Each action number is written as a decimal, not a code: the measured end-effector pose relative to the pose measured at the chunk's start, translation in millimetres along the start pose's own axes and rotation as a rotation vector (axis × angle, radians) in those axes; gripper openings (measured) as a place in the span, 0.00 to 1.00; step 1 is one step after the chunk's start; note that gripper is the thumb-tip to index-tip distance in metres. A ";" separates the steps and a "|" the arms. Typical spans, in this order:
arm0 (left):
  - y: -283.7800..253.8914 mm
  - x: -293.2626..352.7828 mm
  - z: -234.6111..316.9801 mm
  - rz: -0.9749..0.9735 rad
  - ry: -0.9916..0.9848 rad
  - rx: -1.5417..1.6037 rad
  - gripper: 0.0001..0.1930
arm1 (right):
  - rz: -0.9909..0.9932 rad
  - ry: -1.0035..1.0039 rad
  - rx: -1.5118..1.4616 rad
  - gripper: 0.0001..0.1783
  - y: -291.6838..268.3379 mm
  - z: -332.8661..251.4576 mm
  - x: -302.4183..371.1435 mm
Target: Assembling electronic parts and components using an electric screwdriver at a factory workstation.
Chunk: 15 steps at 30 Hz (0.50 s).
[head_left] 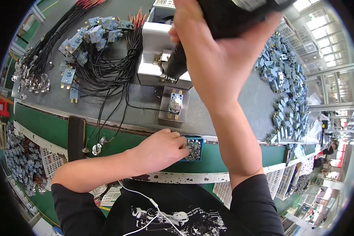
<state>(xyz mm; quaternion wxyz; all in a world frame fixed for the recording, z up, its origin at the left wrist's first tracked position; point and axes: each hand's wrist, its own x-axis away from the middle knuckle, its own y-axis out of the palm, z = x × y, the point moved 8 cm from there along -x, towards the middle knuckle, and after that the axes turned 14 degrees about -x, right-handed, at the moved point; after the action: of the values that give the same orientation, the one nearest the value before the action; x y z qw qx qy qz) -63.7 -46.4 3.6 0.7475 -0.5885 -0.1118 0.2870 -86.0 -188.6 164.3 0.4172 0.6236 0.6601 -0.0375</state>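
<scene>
Right hand [220, 55] gripped black tool [240, 19] over grey bench [259, 102]; left hand [161, 147] curled at blue tray [201, 149], contents unclear; windows [322, 35] right.

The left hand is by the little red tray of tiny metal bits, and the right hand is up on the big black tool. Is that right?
Not quite: the little tray is blue, not red, as the head view shows. The left hand is by that tray of tiny metal bits, and the right hand is up on the big black tool.

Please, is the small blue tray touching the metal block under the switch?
Apart. The head view shows a strip of grey table between the blue tray and the metal block.
</scene>
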 end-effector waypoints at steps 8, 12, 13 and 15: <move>-78.2 4.2 -40.6 0.298 -0.186 0.023 0.07 | -0.186 -0.027 0.194 0.09 -46.0 -48.9 8.4; -81.1 -0.2 -65.3 0.409 -0.325 -0.087 0.07 | -0.215 -0.014 0.178 0.12 -54.7 -53.7 8.1; -73.7 -1.1 -67.3 0.411 -0.314 -0.109 0.07 | -0.212 -0.009 0.175 0.12 -47.9 -58.3 11.1; -70.9 -5.4 -67.7 0.394 -0.315 -0.143 0.07 | -0.035 0.048 0.398 0.15 -41.4 -73.4 15.2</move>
<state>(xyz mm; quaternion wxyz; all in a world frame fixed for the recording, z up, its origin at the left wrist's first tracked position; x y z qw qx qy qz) -12.7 -114.8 52.4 0.6072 -0.5982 -0.1303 0.5064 -156.4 -143.8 183.4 0.2693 0.6828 0.6602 -0.1595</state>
